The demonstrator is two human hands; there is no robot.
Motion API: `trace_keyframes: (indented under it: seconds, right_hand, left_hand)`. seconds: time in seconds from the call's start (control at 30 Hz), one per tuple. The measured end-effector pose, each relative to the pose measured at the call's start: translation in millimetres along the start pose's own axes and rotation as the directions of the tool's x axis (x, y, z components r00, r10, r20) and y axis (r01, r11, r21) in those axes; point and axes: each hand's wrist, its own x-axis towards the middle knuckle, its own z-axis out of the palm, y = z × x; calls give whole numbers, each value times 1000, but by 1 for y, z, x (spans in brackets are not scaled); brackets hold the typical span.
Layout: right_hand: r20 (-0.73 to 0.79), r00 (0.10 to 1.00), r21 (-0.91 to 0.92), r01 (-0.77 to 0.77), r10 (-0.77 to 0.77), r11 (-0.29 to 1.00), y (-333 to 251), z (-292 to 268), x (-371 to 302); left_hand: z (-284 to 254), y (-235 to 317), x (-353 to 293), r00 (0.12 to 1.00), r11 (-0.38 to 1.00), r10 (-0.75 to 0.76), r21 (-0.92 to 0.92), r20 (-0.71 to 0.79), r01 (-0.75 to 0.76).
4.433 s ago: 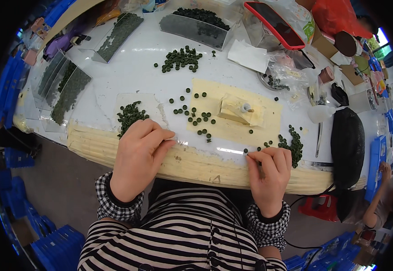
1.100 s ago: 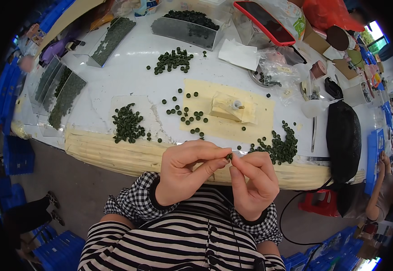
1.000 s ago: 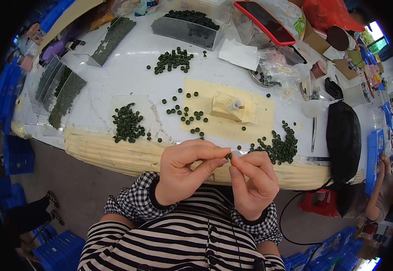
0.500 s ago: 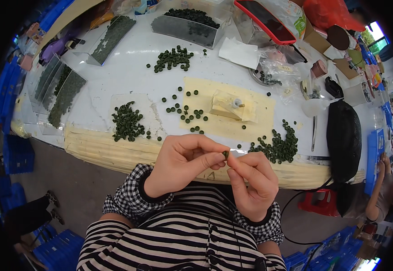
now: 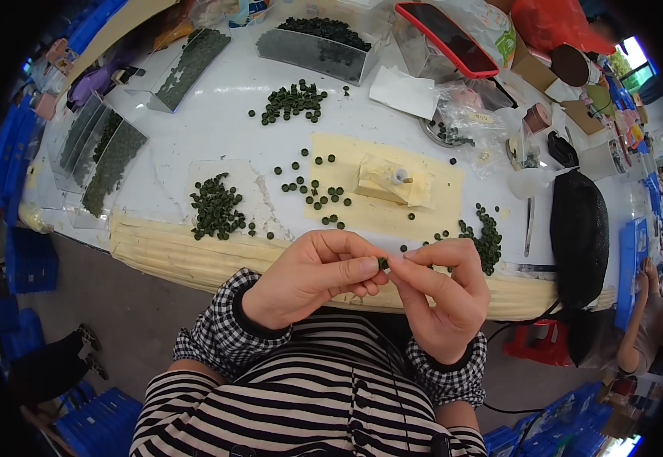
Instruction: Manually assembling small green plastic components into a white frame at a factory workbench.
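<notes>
bare tabletop [image 5: 217,129] between bead piles [image 5: 216,207]; cluttered right side

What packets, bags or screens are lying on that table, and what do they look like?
Phone: far side, right of centre; dark screen, red case, resting tilted.
Printed bag: just behind the phone; white, green and orange.
Clear plastic bag: below the phone; crumpled, see-through.
Red bag: far right corner; shiny.

Bright even daylight, soft shadows, sharp centre, strong fisheye bending, black vignette at the corners
</notes>
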Motion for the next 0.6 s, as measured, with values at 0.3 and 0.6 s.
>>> trace_keyframes:
  seconds: [0.3,0.6]
  right_hand:
    - [-15,995,120,-96,98,988,6,7,-2]
    - [-8,935,444,-315,356,839,7,19,-17]
  left_hand:
    - [16,-5,-1,926,872,362,390,-107,-295]
    - [22,1,-3,679,85,673,881,293,-464]
